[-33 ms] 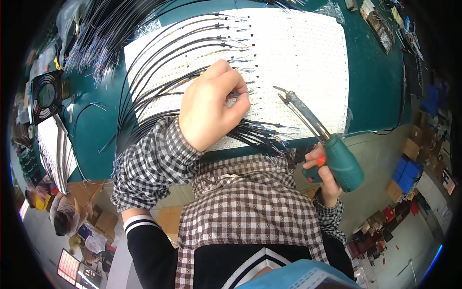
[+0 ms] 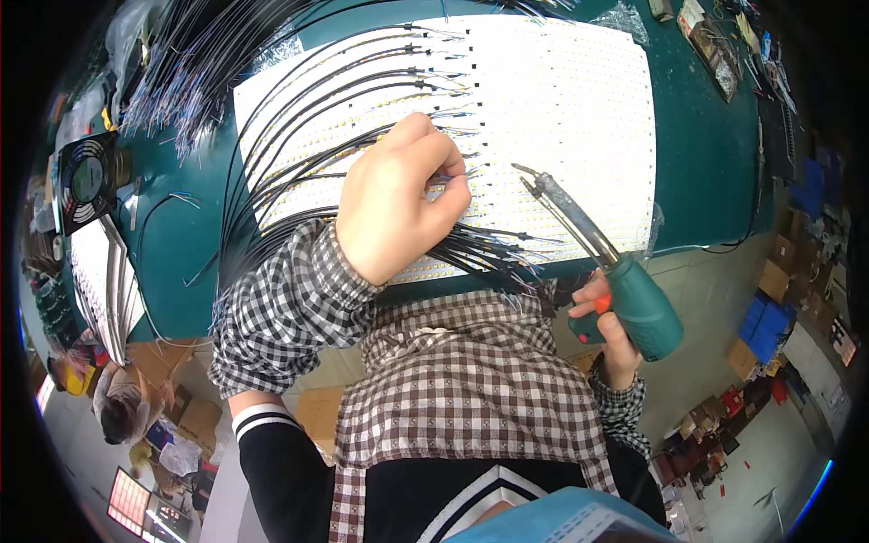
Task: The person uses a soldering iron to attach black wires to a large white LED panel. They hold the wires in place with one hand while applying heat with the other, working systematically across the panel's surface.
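1. Head view, left hand: the left hand [image 2: 398, 199] hovers over or rests on the middle of the white board [image 2: 570, 109], knuckles up, with thumb and forefinger curled toward each other beside the coloured wire ends. Whether they pinch a wire cannot be told, since the hand hides that spot.
2. Head view, right hand: the right hand [image 2: 621, 355] is wrapped around the green handle of a soldering iron [image 2: 647, 308], near and to the right of the board. The handle carries red parts; the metal tip points far and left, over the board's right half.
3. Head view, work: the white board lies on the green bench [image 2: 706, 172], dotted with small yellowish squares on its left half. Black cables [image 2: 415, 71] arc in from the left, their thin wires ending along the board's middle; a denser bunch [image 2: 484, 252] lies at its near edge.
4. Head view, writing: small dark marks [image 2: 482, 123] line the board's middle, too small to tell whether any are letters. The black fan [image 2: 89, 181] at the left has a round hub mark, also unreadable.
5. Head view, around: a thick wire bundle [image 2: 195, 63] lies far left, and stacked white sheets [image 2: 104, 281] sit near the fan.
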{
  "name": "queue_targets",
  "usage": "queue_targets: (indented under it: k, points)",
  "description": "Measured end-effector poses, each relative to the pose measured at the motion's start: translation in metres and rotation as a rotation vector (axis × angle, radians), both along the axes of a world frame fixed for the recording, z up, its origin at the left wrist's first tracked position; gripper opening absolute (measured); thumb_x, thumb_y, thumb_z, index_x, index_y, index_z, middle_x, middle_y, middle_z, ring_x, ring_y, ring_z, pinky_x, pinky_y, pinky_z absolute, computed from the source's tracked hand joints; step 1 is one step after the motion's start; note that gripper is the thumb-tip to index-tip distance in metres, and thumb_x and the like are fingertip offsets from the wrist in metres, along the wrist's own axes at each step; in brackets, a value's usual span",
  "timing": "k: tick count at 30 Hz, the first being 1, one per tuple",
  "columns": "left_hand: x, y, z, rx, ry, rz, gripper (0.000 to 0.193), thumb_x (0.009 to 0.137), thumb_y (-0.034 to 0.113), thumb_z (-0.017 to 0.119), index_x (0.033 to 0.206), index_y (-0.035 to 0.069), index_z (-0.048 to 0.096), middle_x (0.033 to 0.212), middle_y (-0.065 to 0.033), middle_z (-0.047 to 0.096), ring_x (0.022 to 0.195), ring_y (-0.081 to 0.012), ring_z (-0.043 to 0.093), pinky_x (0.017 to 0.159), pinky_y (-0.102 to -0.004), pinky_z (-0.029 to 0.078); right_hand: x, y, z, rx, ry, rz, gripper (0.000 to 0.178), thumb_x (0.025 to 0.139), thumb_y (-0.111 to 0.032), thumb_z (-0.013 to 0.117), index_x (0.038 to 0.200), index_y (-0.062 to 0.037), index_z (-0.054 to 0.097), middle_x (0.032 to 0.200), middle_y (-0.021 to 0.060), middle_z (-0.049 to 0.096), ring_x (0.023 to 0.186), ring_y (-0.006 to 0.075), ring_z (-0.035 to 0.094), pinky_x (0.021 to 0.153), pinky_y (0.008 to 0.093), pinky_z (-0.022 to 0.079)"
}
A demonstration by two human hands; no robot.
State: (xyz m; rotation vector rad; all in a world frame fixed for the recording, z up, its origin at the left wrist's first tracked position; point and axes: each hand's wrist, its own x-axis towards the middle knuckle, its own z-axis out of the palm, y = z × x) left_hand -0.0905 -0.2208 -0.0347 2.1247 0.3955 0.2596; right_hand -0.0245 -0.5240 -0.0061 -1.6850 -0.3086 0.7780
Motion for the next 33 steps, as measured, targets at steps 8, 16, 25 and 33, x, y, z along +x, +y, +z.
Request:
queue_targets:
  k: [8,16,25,33]
  points:
    - [0.001,0.0,0.002,0.002,0.021,-0.01,0.008,0.077,0.005,0.07,0.081,0.003,0.063,0.083,-0.0102,0.057,0.073,-0.0281,0.06,0.065,-0.0373,0.049,0.003,-0.002,-0.008,0.039,0.044,0.04,0.042,0.082,-0.009,0.079,0.116,0.0083,0.061,0.093,0.0133,0.069,0.082,0.02,0.071,0.075,0.0336,0.062]
    - [0.001,0.0,0.004,0.04,0.053,-0.033,0.007,0.081,0.004,0.069,0.085,0.002,0.064,0.084,-0.0072,0.055,0.069,-0.0182,0.057,0.062,-0.0294,0.049,0.003,0.002,-0.008,-0.01,-0.012,0.086,0.036,0.078,-0.004,0.081,0.108,0.0081,0.066,0.09,0.0118,0.069,0.079,0.0172,0.071,0.072,0.0295,0.059]
    - [0.002,-0.001,0.003,0.052,0.032,-0.036,0.008,0.08,0.004,0.069,0.085,0.002,0.063,0.085,-0.0079,0.056,0.069,-0.0199,0.059,0.062,-0.0297,0.05,0.005,0.002,-0.009,-0.058,-0.095,0.136,0.032,0.079,-0.005,0.081,0.106,0.0064,0.068,0.089,0.0101,0.068,0.077,0.0164,0.07,0.069,0.0283,0.058]
    - [0.003,-0.001,0.004,0.059,0.032,-0.037,0.008,0.08,0.004,0.069,0.084,0.002,0.063,0.085,-0.0081,0.057,0.07,-0.0203,0.059,0.062,-0.0301,0.05,0.003,-0.003,-0.013,-0.033,-0.048,0.095,0.033,0.079,-0.004,0.08,0.107,0.0064,0.067,0.088,0.0105,0.069,0.077,0.0168,0.07,0.072,0.0298,0.059]
